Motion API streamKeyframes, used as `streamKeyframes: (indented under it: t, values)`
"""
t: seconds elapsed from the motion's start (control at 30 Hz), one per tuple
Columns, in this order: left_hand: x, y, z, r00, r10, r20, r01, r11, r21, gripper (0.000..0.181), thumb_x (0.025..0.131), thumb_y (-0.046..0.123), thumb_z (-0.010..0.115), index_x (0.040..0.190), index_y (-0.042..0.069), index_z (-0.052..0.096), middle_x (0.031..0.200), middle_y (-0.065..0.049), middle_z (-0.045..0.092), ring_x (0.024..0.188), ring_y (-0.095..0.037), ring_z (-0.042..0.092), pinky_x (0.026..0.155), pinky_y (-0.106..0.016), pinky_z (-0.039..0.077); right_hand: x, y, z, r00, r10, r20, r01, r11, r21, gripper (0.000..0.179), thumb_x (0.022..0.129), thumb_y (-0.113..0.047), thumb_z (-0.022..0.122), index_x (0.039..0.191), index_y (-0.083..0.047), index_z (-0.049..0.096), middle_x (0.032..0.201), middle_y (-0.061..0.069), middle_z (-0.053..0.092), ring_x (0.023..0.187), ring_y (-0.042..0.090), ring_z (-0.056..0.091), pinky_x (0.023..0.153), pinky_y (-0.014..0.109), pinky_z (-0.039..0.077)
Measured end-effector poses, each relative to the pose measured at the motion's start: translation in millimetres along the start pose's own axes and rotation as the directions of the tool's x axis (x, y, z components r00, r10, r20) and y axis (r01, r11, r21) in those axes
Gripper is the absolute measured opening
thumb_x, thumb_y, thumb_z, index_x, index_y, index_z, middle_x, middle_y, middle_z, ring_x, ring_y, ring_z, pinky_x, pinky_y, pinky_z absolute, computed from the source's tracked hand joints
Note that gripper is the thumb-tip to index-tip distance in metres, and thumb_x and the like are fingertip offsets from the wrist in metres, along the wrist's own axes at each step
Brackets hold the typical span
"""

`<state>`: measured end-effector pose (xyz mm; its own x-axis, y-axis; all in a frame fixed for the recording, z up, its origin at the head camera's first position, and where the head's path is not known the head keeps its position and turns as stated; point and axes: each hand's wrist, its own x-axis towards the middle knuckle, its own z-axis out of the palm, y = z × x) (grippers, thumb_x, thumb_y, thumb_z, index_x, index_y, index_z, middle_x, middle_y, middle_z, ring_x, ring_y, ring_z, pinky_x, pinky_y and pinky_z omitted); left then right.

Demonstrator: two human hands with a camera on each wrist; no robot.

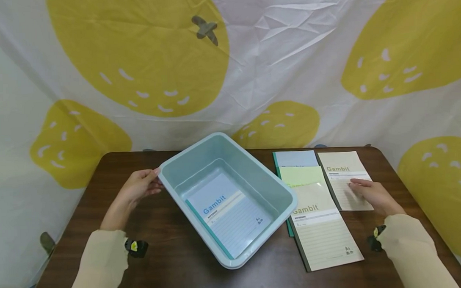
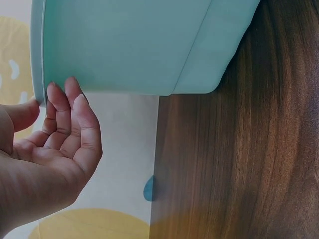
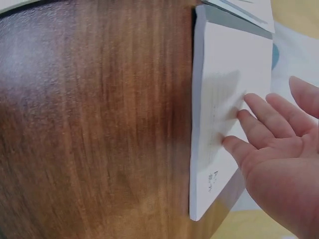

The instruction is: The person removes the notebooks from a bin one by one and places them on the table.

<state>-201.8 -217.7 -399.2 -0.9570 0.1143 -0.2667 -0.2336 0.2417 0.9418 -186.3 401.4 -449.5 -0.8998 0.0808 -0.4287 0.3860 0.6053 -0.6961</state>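
Observation:
A light blue-green plastic basin [image 1: 225, 152] is turned at an angle on the table, with a blue "Gambit" notebook [image 1: 225, 220] lying inside it. At the basin's left corner my left hand [image 1: 142, 187] pinches the rim between thumb and fingers; in the left wrist view the thumb is at the outer edge and fingertips [image 2: 60, 97] are under the rim. My right hand [image 1: 375, 194] is over a cream notebook [image 1: 339, 161] at the far right, its fingers extended. In the right wrist view the fingertips [image 3: 232, 142] are close above the cover or touching it; which one I cannot tell.
Between basin and right hand lies an overlapping stack: a cream notebook [image 1: 327, 238] in front, a pale green notebook [image 1: 302, 175] and a blue notebook [image 1: 296, 158] behind. The dark wooden table [image 1: 173, 264] ends at a fruit-patterned cloth [image 1: 281, 74].

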Motion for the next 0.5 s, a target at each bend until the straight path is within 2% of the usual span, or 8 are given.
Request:
streamKeyframes:
  t: [0.1,0.13,0.2,0.33,0.37,0.43,0.47,0.5]
  values:
    - [0.1,0.2,-0.2,1.000,0.001,-0.001,-0.001,1.000,-0.003,0.042,0.098,0.026,0.041,0.109,-0.014,0.048,0.077,-0.002,0.058,0.077,-0.016,0.060,0.071,-0.028,0.052,1.1,-3.1,-2.0,1.000,-0.011,-0.013,0.012,0.998,0.054,0.070,0.095,-0.044,0.041,0.139,0.008,0.023,0.141,0.032,0.022,0.126,0.042,0.024,0.100,0.056,0.026]
    - [0.0,0.2,-0.2,1.000,0.001,-0.001,-0.001,1.000,-0.003,0.042,0.098,0.026,0.041,0.109,-0.014,0.048,0.076,-0.002,0.058,0.076,-0.016,0.060,0.071,-0.027,0.052,3.0,-3.5,-3.1,0.999,-0.015,-0.030,0.017,0.997,0.071,0.069,0.095,-0.042,0.043,0.138,0.008,0.025,0.139,0.029,0.029,0.124,0.037,0.031,0.099,0.051,0.031]
    - [0.0,0.4,-0.1,1.000,0.001,-0.002,-0.001,1.000,-0.002,0.041,0.098,0.026,0.041,0.109,-0.014,0.049,0.076,-0.002,0.058,0.075,-0.015,0.060,0.071,-0.027,0.052,8.0,-3.8,-6.6,0.998,-0.056,-0.033,0.059,0.992,0.107,0.065,0.096,-0.037,0.044,0.138,0.009,0.027,0.137,0.027,0.034,0.125,0.035,0.033,0.098,0.048,0.034]
    - [-0.2,0.4,0.3,1.000,-0.002,-0.003,0.002,1.000,0.001,0.041,0.099,0.025,0.041,0.110,-0.014,0.048,0.077,-0.002,0.058,0.074,-0.014,0.059,0.072,-0.028,0.052,26.4,0.0,-17.5,0.991,-0.122,-0.060,0.131,0.973,0.188,0.058,0.093,-0.038,0.049,0.135,0.001,0.038,0.124,0.012,0.055,0.112,0.021,0.052,0.088,0.034,0.047]
    - [-0.2,0.5,0.5,1.000,-0.003,-0.003,0.003,1.000,0.000,0.041,0.099,0.025,0.041,0.110,-0.014,0.048,0.077,-0.002,0.058,0.075,-0.014,0.059,0.072,-0.028,0.052,26.4,-5.2,-19.0,0.987,-0.153,-0.049,0.160,0.968,0.194,0.057,0.095,-0.037,0.047,0.135,0.002,0.037,0.125,0.015,0.054,0.113,0.023,0.052,0.089,0.036,0.046]
    - [-0.5,0.8,0.6,1.000,-0.006,-0.005,0.006,1.000,-0.001,0.041,0.099,0.025,0.040,0.109,-0.014,0.048,0.077,-0.002,0.058,0.075,-0.015,0.059,0.071,-0.027,0.052,22.5,-21.7,-19.6,0.979,-0.195,-0.063,0.204,0.958,0.200,0.053,0.096,-0.034,0.046,0.133,0.004,0.039,0.116,0.010,0.059,0.101,0.016,0.058,0.081,0.030,0.050]
    - [-0.7,1.0,0.7,1.000,-0.006,-0.006,0.006,1.000,-0.006,0.040,0.099,0.024,0.040,0.109,-0.014,0.049,0.076,-0.002,0.058,0.075,-0.015,0.059,0.071,-0.027,0.052,16.2,-35.1,-18.5,0.972,-0.228,-0.065,0.236,0.952,0.195,0.052,0.097,-0.030,0.044,0.132,0.008,0.038,0.115,0.014,0.059,0.100,0.018,0.058,0.081,0.032,0.050]
    - [-0.7,1.2,0.8,1.000,-0.005,-0.007,0.005,1.000,-0.012,0.040,0.099,0.024,0.040,0.108,-0.014,0.049,0.076,-0.002,0.058,0.075,-0.015,0.060,0.070,-0.027,0.052,10.3,-47.7,-17.6,0.965,-0.252,-0.068,0.261,0.943,0.209,0.049,0.097,-0.028,0.043,0.130,0.008,0.039,0.110,0.010,0.062,0.095,0.014,0.060,0.077,0.029,0.051]
